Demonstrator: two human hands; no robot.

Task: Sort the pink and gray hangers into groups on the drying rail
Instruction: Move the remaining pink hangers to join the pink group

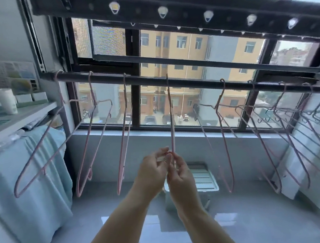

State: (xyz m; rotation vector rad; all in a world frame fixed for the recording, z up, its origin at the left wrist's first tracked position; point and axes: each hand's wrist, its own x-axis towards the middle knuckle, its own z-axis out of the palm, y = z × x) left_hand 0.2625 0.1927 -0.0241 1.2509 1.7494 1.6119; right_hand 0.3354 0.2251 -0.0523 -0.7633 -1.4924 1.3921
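Our left hand and right hand reach up together, each grip narrow and pinched on the bottom end of one pink hanger. It hangs edge-on to us from the middle of the drying rail.

To its left on the same rail, three more pink hangers hang spaced apart, the outermost swung towards a pale blue cloth beneath a shelf with one white cup. To the right, a mixed cluster of pink and gray hangers crowds the rail's far end. We count at least four hooks there, but the wires overlap too much for a sure total.

Above, a dark upper rack carries five white clips in full view, with a sixth cut off by the edge. Beyond the window frame stand yellow and gray buildings.
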